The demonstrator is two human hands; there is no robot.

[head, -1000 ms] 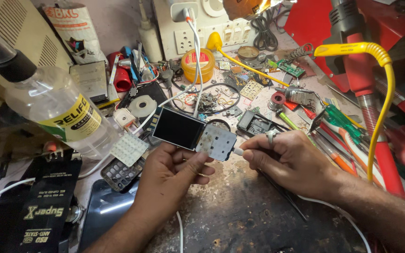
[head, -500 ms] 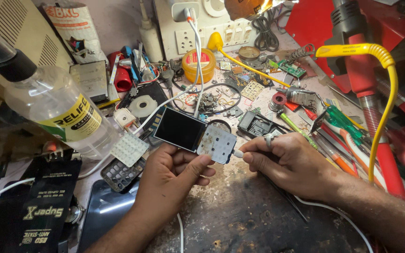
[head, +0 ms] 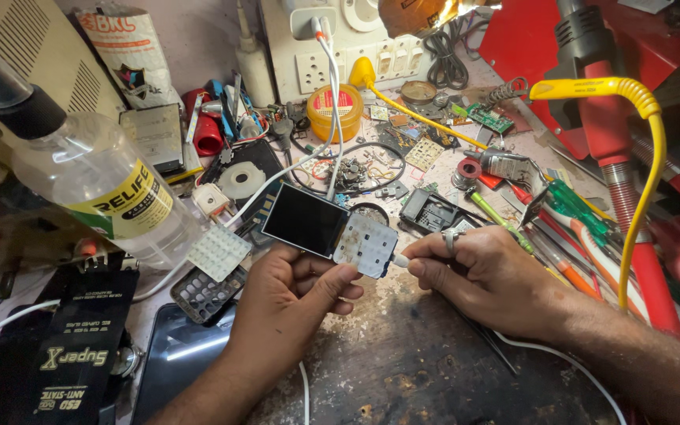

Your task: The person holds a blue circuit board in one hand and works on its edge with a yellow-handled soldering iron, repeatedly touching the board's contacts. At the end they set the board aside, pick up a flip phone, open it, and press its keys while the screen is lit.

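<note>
- Left hand [head: 293, 295] grips the bare phone board [head: 330, 232] from below, thumb on its keypad end; it sits over the bench centre.
- Board's long axis runs upper-left to lower-right, dark screen at upper-left, pale keypad at lower-right.
- Right hand [head: 485, 275] pinches a white plug [head: 400, 260] against the keypad-end edge.
- Clear bottle [head: 92, 185] lies tilted at left, yellow band label, black cap.
- Round yellow tub [head: 334, 112] behind, red label on its lid; contents hidden.
- Black anti-static bag [head: 80, 346] bottom-left, yellow print.
</note>
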